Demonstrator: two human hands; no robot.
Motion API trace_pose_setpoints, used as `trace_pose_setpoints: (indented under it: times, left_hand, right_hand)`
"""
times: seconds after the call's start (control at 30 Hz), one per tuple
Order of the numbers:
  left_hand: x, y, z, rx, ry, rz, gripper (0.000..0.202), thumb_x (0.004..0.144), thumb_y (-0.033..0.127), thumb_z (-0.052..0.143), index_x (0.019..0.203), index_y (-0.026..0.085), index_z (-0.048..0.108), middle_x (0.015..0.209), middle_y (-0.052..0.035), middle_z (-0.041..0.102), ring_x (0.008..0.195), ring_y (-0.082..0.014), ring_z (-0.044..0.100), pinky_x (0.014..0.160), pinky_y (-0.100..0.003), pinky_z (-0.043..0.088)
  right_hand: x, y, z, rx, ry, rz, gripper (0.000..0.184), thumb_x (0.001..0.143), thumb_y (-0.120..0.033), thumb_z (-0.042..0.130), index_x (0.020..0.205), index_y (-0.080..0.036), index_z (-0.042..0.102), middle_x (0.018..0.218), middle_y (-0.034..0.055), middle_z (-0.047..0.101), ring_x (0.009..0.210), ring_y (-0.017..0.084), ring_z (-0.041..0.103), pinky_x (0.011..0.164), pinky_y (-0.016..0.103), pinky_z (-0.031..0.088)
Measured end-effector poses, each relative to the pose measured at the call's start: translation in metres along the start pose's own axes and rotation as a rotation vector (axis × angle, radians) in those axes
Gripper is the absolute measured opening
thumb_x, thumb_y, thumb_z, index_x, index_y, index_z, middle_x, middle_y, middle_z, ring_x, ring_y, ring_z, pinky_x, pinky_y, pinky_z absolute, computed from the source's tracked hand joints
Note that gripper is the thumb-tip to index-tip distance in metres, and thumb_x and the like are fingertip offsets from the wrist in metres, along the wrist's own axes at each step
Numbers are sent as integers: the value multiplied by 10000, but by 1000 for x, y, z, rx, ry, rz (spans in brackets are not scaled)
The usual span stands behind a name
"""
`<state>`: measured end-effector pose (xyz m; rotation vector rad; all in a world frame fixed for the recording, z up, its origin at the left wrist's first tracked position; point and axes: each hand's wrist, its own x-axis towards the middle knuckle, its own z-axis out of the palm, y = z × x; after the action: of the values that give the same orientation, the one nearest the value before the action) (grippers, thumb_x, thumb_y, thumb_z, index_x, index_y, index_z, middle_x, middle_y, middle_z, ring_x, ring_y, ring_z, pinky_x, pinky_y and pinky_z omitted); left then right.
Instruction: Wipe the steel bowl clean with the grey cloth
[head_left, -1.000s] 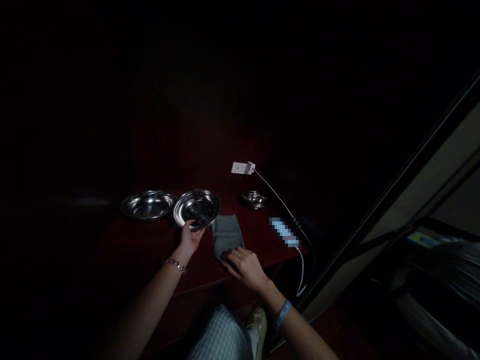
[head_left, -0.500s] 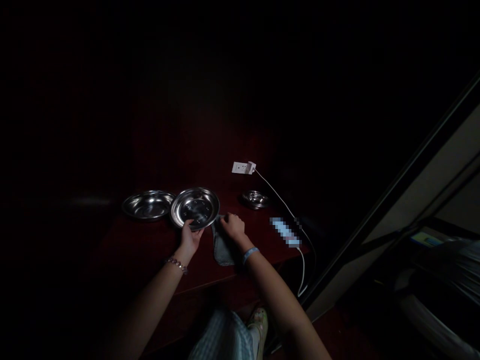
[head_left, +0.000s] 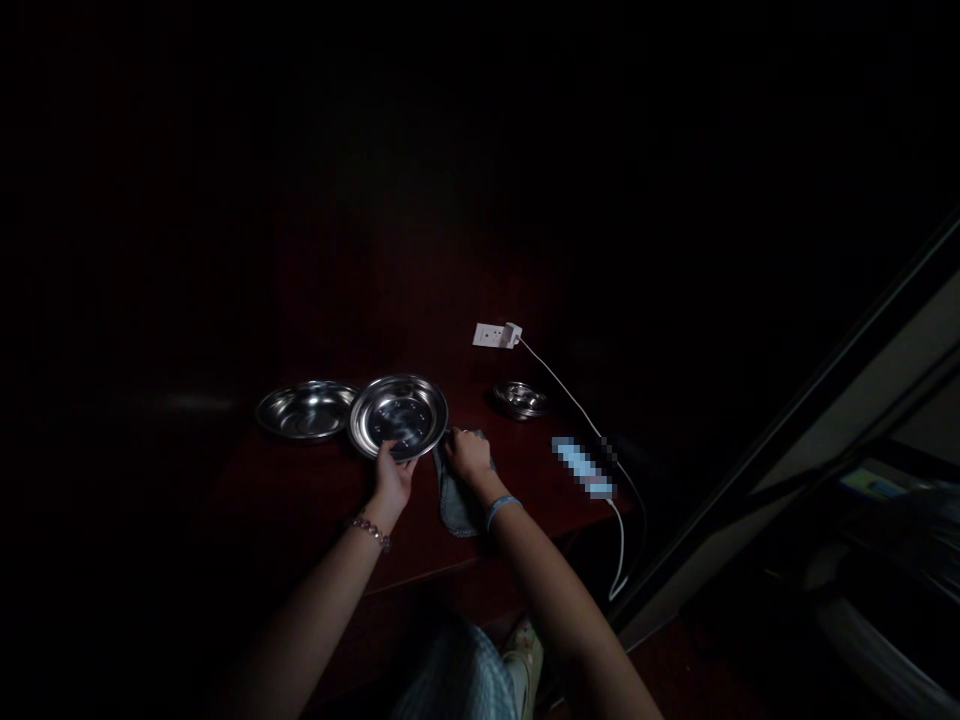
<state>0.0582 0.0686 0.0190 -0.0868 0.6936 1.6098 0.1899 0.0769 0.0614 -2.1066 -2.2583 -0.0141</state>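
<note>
My left hand (head_left: 394, 480) grips the near rim of a shiny round metal plate (head_left: 400, 415), thumb over the inside and fingers beneath. The plate is tilted toward me, its inner face showing. At its right edge, my right hand (head_left: 470, 455) is closed on a grey-blue cloth (head_left: 459, 505), which hangs down below the fingers onto the tabletop. A second, similar metal plate (head_left: 309, 412) lies on the dark red table (head_left: 319, 490) to the left, partly behind the held one. Smaller metal dishes (head_left: 521, 399), seemingly stacked, sit to the right.
A white wall socket (head_left: 491, 336) holds a plugged-in charger (head_left: 511, 335). Its white cable (head_left: 559, 382) runs down to a blurred-out phone-like object (head_left: 582, 467) near the table's right side. My knee (head_left: 457, 670) and a shoe (head_left: 529, 650) are below the front edge.
The view has shifted slightly, so everything appears a little further right. Both hands keep their holds on the plate and cloth, with the right hand still by the plate's right rim.
</note>
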Motion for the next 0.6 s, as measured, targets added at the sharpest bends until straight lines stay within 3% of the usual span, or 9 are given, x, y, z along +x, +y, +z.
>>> trace_pose_setpoints:
  times: [0.3, 0.5, 0.6]
  left_hand:
    - [-1, 2, 0, 14, -21, -22, 140, 936, 130, 520, 901, 208, 630, 897, -30, 688, 843, -151, 677, 924, -360, 629]
    - [-4, 5, 0, -6, -17, -46, 146, 912, 137, 528, 954, 222, 638, 924, -50, 698, 928, -183, 698, 913, -370, 634]
    - [-3, 6, -1, 1, -24, -53, 129, 922, 149, 524, 922, 226, 628, 921, -44, 701, 895, -171, 698, 921, -367, 629]
  right_hand:
    - [-11, 10, -18, -27, -6, -69, 392, 1081, -410, 433, 1281, -179, 679, 1291, 168, 745, 1190, 267, 711, 921, 326, 503]
    - [-14, 1, -3, 12, -88, -154, 346, 1063, -400, 479, 1214, -200, 718, 1257, 134, 768, 1158, 251, 723, 906, 305, 494]
    - [-15, 2, 8, 97, -64, -161, 389, 1086, -434, 420, 1228, -205, 701, 1220, 117, 779, 1130, 237, 725, 892, 296, 486]
